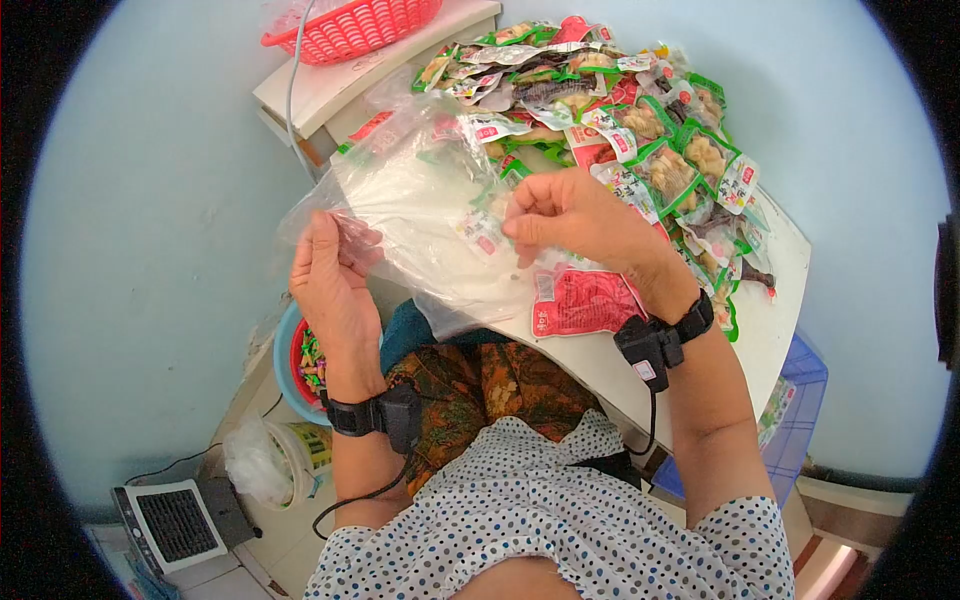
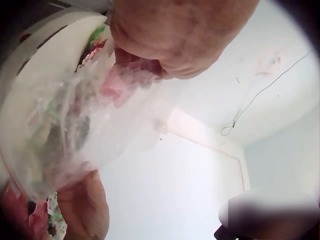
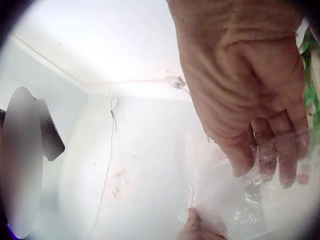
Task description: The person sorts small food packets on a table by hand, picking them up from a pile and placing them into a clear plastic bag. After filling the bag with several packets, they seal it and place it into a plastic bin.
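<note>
A clear plastic bag (image 1: 410,190) is stretched between both hands above the white table. My left hand (image 1: 338,290) holds its left edge, thumb outside and fingers behind the film. On the other edge, my right hand (image 1: 590,220) pinches the film with thumb and curled fingers. The right wrist view shows the right hand (image 3: 250,95) with its fingertips at the film. In the left wrist view the bag (image 2: 75,125) hangs below the left hand (image 2: 175,35). A red packet (image 1: 585,302) lies beneath my right forearm.
Many green-edged and red food packets (image 1: 668,175) are heaped across the white table (image 1: 785,240). At the back left is a red basket (image 1: 365,30). Below the table are a blue basin (image 1: 288,370), a bucket (image 1: 305,460), a heater-like box (image 1: 175,525) and a blue crate (image 1: 800,400).
</note>
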Motion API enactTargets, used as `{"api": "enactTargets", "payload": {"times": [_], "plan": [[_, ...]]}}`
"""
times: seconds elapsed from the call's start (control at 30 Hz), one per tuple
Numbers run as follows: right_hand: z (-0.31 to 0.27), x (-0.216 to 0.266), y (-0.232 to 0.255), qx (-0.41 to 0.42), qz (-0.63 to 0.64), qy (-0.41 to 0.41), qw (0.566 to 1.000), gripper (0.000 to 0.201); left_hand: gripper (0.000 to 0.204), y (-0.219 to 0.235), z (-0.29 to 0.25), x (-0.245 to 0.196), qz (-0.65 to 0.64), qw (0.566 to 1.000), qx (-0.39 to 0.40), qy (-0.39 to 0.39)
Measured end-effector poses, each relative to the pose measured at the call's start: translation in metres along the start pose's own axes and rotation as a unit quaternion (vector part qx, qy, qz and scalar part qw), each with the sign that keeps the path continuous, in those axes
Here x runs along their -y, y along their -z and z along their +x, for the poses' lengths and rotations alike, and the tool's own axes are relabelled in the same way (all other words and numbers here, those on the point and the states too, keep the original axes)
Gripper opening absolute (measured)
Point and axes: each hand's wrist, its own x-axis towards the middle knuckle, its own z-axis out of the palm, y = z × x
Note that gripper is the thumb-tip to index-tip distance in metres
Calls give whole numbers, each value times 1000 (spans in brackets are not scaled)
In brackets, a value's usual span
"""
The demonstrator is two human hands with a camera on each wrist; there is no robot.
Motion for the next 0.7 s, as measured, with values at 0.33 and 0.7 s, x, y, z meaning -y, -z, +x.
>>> {"api": "enactTargets", "payload": {"times": [0.33, 0.7], "plan": [[0, -15, 10, -2, -92, -11, 996, 17, 17, 28, 25, 22, 4, 999, -16, 28], [8, -21, 0, -154, -1, -76, 985, 18, 35, 19, 14, 45, 409, 881, -119, -205]]}}
